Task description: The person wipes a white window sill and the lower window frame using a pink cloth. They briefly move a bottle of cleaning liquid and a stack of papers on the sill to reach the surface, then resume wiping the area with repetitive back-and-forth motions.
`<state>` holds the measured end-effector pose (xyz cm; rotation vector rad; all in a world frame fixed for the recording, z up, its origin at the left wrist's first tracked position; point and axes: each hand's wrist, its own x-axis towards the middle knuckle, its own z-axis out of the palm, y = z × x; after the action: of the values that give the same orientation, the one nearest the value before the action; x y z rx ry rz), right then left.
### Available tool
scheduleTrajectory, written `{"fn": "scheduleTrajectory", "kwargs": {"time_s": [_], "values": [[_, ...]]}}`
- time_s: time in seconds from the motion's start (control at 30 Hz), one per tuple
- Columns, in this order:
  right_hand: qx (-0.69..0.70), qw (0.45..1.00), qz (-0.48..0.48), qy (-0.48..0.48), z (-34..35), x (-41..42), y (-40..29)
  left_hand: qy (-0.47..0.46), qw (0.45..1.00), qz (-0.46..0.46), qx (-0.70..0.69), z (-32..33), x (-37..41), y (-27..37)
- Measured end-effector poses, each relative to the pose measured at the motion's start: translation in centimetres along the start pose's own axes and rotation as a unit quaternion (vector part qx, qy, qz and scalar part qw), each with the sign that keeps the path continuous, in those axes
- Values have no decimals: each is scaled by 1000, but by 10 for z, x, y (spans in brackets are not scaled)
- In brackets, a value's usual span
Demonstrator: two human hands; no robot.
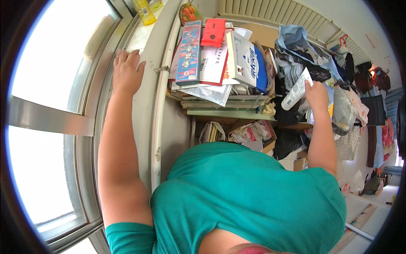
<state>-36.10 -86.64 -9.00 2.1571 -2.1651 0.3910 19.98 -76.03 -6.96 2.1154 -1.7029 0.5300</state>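
Observation:
My left hand lies on the window sill, beside the window frame, with a pinkish thing partly hidden under its fingers; whether the hand grips it cannot be told. On the right, my right hand holds a white squeeze tube by its flat end, the cap end pointing down and left. The tube is above dark plastic bags. Between my hands stands a pile with a long blue and pink box, a red tissue pack and a white and blue book.
A white pipe runs along the sill's edge. A yellow bottle stands at the sill's far end. Below the pile are an open carton and a bag of papers. A light blue bag and a clear plastic bag are at the right.

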Motion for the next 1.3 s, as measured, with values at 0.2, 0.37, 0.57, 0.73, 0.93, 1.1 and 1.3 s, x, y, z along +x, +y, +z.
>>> {"fn": "scheduleTrajectory", "kwargs": {"time_s": [0.2, 0.37, 0.57, 0.73, 0.93, 1.1, 1.3], "values": [[200, 977, 48, -47, 9, -63, 11, 5, 997, 73, -12, 0, -1, -6], [164, 984, 26, -62, 34, -90, 1, 19, 996, 90, -7, 0, -1, -13], [224, 974, -9, -44, 122, -115, 28, -26, 999, 12, -22, -6, 2, -2], [184, 982, -3, -49, 156, -104, 29, -20, 999, 9, -37, -6, 1, -2], [135, 991, 12, -9, 168, -80, 48, -12, 999, 14, -44, -9, -1, -2], [135, 990, -15, -40, 176, -87, 38, -7, 998, 5, -56, -8, 0, -2], [79, 995, -39, 35, 192, -78, 44, 6, 998, 11, -53, -6, 1, -5]]}}
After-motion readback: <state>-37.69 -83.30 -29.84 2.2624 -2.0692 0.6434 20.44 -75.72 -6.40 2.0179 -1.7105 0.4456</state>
